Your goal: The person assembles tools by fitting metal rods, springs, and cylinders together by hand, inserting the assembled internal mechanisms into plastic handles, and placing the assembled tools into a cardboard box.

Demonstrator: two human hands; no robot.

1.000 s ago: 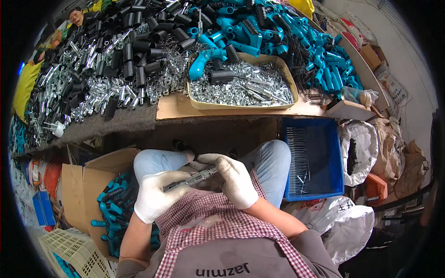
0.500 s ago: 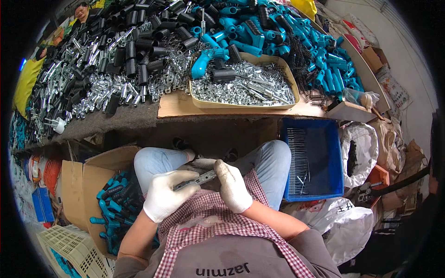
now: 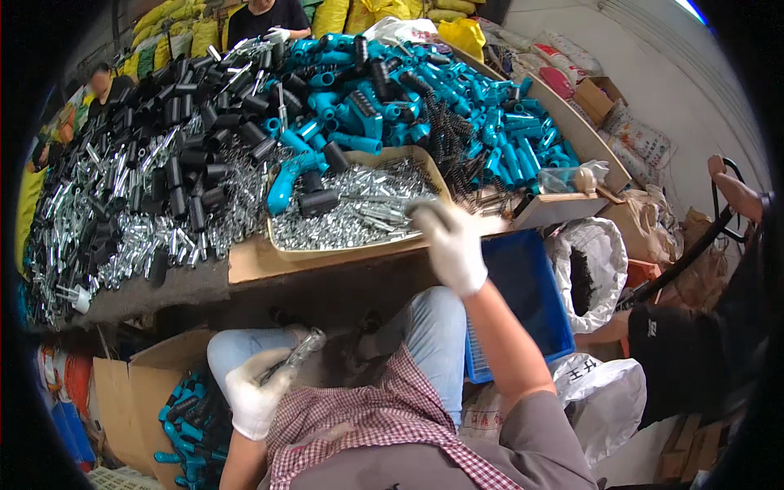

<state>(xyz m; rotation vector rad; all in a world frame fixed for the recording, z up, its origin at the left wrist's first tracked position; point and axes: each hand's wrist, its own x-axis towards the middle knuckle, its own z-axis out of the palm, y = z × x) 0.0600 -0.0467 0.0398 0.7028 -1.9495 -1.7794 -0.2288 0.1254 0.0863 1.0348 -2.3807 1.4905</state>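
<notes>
My left hand (image 3: 260, 392), in a white glove, is closed around a long grey metal part (image 3: 304, 349) above my left thigh. The part points up and away from me; its exact kind is not clear. My right hand (image 3: 454, 249), also gloved, reaches forward to the right edge of a cream tray (image 3: 359, 249). Motion smears its fingers, so whether they hold anything cannot be made out. Small silvery metal pieces (image 3: 351, 224) fill the tray. A black-handled tool (image 3: 318, 202) and a teal curved handle (image 3: 282, 186) lie on top of them.
Teal housings (image 3: 523, 122), black tubes (image 3: 175, 175) and springs (image 3: 445, 122) are heaped on the bench. A blue bin (image 3: 523, 278) and a white sack (image 3: 612, 269) stand right; a cardboard box (image 3: 122, 400) stands left. Another person (image 3: 265, 20) sits across; someone's arm (image 3: 735, 192) shows far right.
My right hand has left the metal part at my lap and moved forward to the tray. My left hand keeps the part. The view has swung right and upward.
</notes>
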